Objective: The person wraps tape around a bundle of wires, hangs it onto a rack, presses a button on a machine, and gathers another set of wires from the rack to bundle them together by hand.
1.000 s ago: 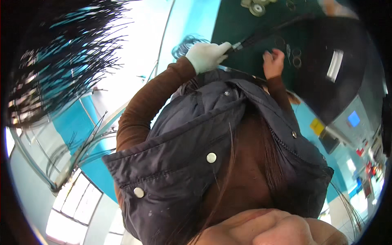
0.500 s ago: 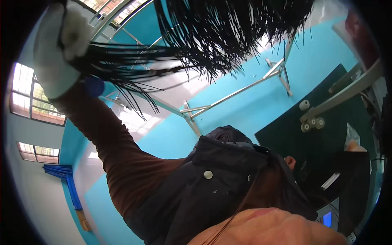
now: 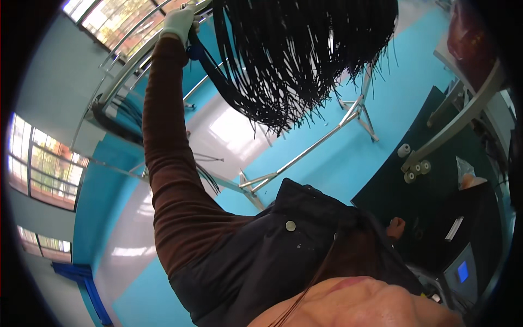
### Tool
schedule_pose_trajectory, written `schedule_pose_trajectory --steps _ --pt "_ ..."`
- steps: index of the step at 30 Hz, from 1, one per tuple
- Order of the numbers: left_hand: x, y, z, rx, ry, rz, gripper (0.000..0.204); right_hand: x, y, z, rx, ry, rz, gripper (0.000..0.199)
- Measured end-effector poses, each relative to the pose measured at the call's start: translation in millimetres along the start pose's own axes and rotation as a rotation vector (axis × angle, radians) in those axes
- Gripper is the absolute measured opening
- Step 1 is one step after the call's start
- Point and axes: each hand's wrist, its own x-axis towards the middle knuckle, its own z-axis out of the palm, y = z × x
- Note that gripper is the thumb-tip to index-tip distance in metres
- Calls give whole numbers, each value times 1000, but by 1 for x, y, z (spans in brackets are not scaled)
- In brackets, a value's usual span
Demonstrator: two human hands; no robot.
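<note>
My left hand (image 3: 178, 25), in a white glove, is raised at the upper left beside a metal rail. Its fingers are closed at the end of a bundle of thin black wire-like strands (image 3: 294, 60). From there the strands sag to the right and hang in a thick fringe across the top. Close to the wrist is a round blue thing (image 3: 194, 52). My right hand (image 3: 397, 226), bare and small beyond my dark vest, has curled fingers near a dark table; what it may hold is hidden.
On the dark green table (image 3: 387, 163) at the right stand several white spools (image 3: 417, 168). A plastic bag (image 3: 466, 171) lies farther right, near a device with a blue screen (image 3: 462, 271). A metal frame (image 3: 305, 158) stands on the blue floor. More black strands (image 3: 117, 117) hang at the left rail.
My left hand has moved right and farther off, to the rail. The strands it pulled out leftward now hang closer to the fringe. My right hand shows more beyond the vest.
</note>
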Motion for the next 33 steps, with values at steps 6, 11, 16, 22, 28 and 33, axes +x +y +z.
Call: schedule_pose_trajectory --steps 6,11,16,22,28,33 --pt "4 30 35 98 -180 81 24 3 27 4 -105 210 -7 37" --pt "11 7 21 579 -56 316 38 -17 -33 8 -467 214 -276 50" --pt "-10 -17 27 590 122 485 50 -32 -49 5 -499 151 -272 56" --pt "-37 -15 36 187 40 297 70 -36 -28 4 -689 209 -253 56" --pt "-41 -31 57 -30 25 458 85 -41 -39 6 -606 194 -247 54" --pt "-37 -25 71 -48 -52 522 76 -42 -36 1 -531 223 -238 55"
